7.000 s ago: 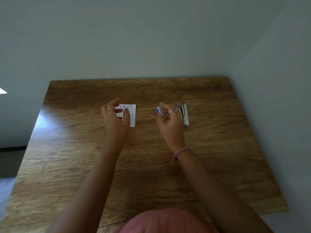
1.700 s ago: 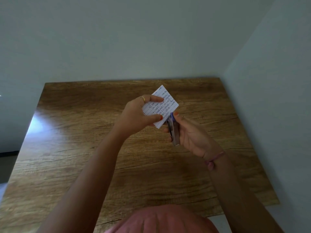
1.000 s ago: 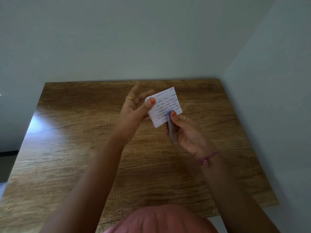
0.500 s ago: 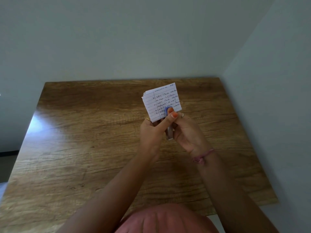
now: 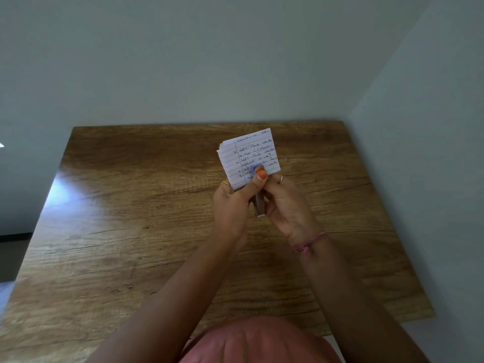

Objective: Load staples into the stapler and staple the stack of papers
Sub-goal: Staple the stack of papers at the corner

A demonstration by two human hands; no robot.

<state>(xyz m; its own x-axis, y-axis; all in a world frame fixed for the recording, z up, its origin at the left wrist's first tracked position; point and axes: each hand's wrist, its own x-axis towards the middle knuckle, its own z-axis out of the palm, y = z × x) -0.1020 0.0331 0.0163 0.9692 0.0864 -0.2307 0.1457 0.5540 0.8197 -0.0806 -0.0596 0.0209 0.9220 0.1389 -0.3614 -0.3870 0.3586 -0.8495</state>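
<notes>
Wooden table [image 5: 131,258] fills the lower frame, set into a corner of pale walls [image 5: 235,61]. Nothing is seen lying on the tabletop. Both forearms are raised above it, meeting right of centre.

Stack of papers [image 5: 248,155] is held up off the table, roughly upright, lined sheets with blue handwriting facing the camera; upper-left corners are slightly fanned.

Left hand [image 5: 230,205] is closed around the stapler and the stack's lower edge, thumb pressed on the blue stapler head. A ring is worn on one finger.

Right hand [image 5: 288,208] is curled around the stapler from the other side, fingers behind the paper; a ring is visible, and a pink cord bracelet [image 5: 309,243] sits on the wrist.

Stapler [image 5: 259,205] is clamped between both hands, blue head over the stack's bottom edge, metal body pointing down toward the camera. Whether a staple has been driven cannot be told.
</notes>
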